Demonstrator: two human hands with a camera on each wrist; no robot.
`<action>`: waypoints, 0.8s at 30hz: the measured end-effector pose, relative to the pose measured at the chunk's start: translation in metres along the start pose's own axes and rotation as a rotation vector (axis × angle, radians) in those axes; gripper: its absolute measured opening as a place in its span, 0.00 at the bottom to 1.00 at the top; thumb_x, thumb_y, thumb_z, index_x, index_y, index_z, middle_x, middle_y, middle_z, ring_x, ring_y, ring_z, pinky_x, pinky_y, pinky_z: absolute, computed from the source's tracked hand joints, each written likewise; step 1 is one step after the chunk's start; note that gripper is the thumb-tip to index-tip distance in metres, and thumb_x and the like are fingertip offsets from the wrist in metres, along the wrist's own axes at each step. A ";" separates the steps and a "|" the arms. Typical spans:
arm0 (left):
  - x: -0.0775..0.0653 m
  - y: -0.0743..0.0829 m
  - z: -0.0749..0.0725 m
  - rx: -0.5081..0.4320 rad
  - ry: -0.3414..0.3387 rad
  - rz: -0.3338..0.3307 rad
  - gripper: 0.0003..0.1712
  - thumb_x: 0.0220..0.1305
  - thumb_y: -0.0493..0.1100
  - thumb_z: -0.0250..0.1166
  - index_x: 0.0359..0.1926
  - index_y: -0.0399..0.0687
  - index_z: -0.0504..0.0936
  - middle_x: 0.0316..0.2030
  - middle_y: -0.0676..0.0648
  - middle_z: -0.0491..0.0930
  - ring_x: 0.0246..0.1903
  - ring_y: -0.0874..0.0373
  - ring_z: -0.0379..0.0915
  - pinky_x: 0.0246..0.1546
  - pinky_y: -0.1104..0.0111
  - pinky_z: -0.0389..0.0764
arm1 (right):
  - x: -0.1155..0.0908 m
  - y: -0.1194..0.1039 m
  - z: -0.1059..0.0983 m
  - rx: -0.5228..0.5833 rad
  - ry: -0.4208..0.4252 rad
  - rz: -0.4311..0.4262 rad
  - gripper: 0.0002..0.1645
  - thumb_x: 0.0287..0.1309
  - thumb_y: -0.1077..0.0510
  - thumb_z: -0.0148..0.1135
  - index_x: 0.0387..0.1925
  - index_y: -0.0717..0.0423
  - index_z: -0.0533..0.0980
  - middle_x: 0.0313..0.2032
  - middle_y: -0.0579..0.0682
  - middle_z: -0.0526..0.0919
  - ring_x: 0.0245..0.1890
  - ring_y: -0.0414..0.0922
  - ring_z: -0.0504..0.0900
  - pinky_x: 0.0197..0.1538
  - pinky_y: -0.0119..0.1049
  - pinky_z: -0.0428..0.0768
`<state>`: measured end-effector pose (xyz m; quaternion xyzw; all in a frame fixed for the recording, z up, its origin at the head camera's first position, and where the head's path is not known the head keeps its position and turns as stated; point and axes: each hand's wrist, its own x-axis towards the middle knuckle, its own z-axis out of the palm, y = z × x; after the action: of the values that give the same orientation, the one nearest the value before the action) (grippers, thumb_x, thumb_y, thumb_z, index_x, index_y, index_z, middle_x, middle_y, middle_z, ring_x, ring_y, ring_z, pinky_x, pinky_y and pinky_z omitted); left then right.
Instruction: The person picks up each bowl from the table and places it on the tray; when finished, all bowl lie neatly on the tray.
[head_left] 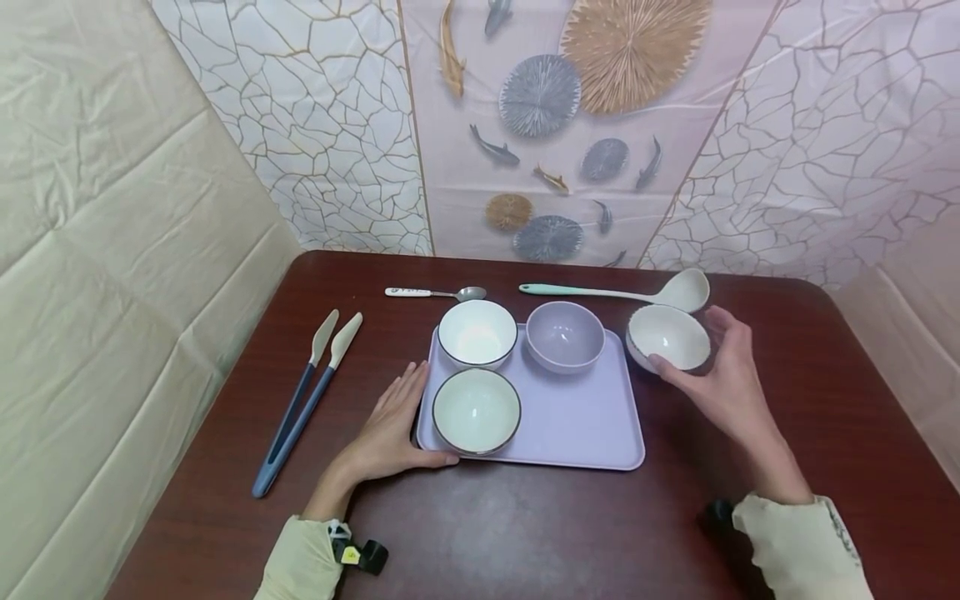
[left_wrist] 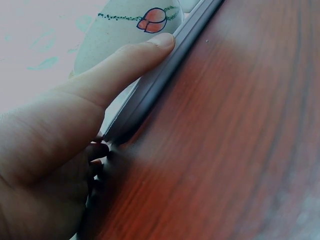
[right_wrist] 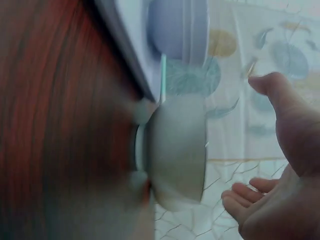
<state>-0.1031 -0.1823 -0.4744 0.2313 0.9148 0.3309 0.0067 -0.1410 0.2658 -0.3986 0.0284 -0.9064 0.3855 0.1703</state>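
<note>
My left hand (head_left: 386, 429) rests at the near left corner of a pale lilac tray (head_left: 577, 417), fingers stretched along its left side and thumb (left_wrist: 145, 55) against its front edge. Close to that thumb sits a white bowl with a dark rim (head_left: 477, 412); its outer wall shows a red painted motif. Behind it on the tray stand another dark-rimmed white bowl (head_left: 477, 332) and a lilac bowl (head_left: 565, 336). Right of the tray, a small white bowl (head_left: 667, 337) stands on the table. Around its right side my right hand (head_left: 723, 387) spreads its fingers and thumb, apart from the bowl in the right wrist view.
A pale green-handled ladle (head_left: 585, 291) lies behind the tray and the small bowl. A spoon with a white handle (head_left: 408, 292) lies at the back. Blue-handled tongs (head_left: 300, 417) lie on the left of the dark wooden table (head_left: 510, 533). Patterned cloth (head_left: 337, 125) hangs behind.
</note>
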 end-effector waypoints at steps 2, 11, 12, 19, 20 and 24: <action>0.000 0.000 0.000 -0.005 0.005 0.006 0.78 0.38 0.75 0.73 0.77 0.40 0.41 0.76 0.40 0.45 0.75 0.47 0.34 0.71 0.51 0.43 | 0.005 0.008 0.000 0.010 -0.031 0.045 0.64 0.44 0.51 0.79 0.72 0.65 0.48 0.66 0.68 0.56 0.65 0.64 0.59 0.65 0.58 0.60; -0.001 -0.001 0.002 -0.004 0.012 0.011 0.78 0.39 0.73 0.74 0.77 0.39 0.42 0.76 0.40 0.45 0.75 0.46 0.34 0.71 0.50 0.44 | 0.015 0.026 0.006 0.028 -0.142 0.084 0.68 0.45 0.49 0.79 0.73 0.69 0.43 0.65 0.74 0.55 0.60 0.67 0.60 0.58 0.64 0.62; -0.001 -0.002 0.002 -0.004 0.008 0.008 0.78 0.39 0.73 0.74 0.77 0.40 0.42 0.76 0.40 0.44 0.75 0.47 0.34 0.71 0.51 0.44 | 0.015 0.027 0.007 0.025 -0.146 0.082 0.68 0.45 0.50 0.79 0.73 0.70 0.43 0.64 0.74 0.55 0.60 0.67 0.61 0.57 0.64 0.62; -0.001 -0.001 0.001 -0.009 0.011 0.006 0.78 0.39 0.73 0.74 0.77 0.39 0.42 0.76 0.40 0.45 0.75 0.47 0.34 0.71 0.51 0.44 | 0.018 0.035 0.011 0.007 -0.176 0.095 0.71 0.44 0.48 0.79 0.73 0.71 0.41 0.64 0.76 0.54 0.59 0.68 0.61 0.57 0.65 0.63; -0.001 -0.002 0.001 -0.007 0.013 0.009 0.78 0.39 0.73 0.75 0.77 0.39 0.42 0.76 0.40 0.45 0.75 0.46 0.34 0.71 0.51 0.44 | 0.018 0.036 0.012 0.009 -0.178 0.094 0.71 0.44 0.48 0.79 0.73 0.71 0.41 0.64 0.76 0.54 0.59 0.68 0.61 0.57 0.64 0.63; -0.001 -0.002 0.001 0.003 0.012 0.015 0.78 0.39 0.74 0.74 0.77 0.39 0.42 0.76 0.39 0.45 0.74 0.45 0.35 0.71 0.50 0.44 | 0.020 0.040 0.016 0.029 -0.175 0.065 0.69 0.42 0.50 0.81 0.72 0.71 0.45 0.61 0.73 0.58 0.56 0.66 0.64 0.53 0.61 0.65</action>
<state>-0.1030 -0.1834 -0.4764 0.2363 0.9136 0.3309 -0.0015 -0.1717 0.2842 -0.4294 0.0350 -0.9125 0.4001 0.0774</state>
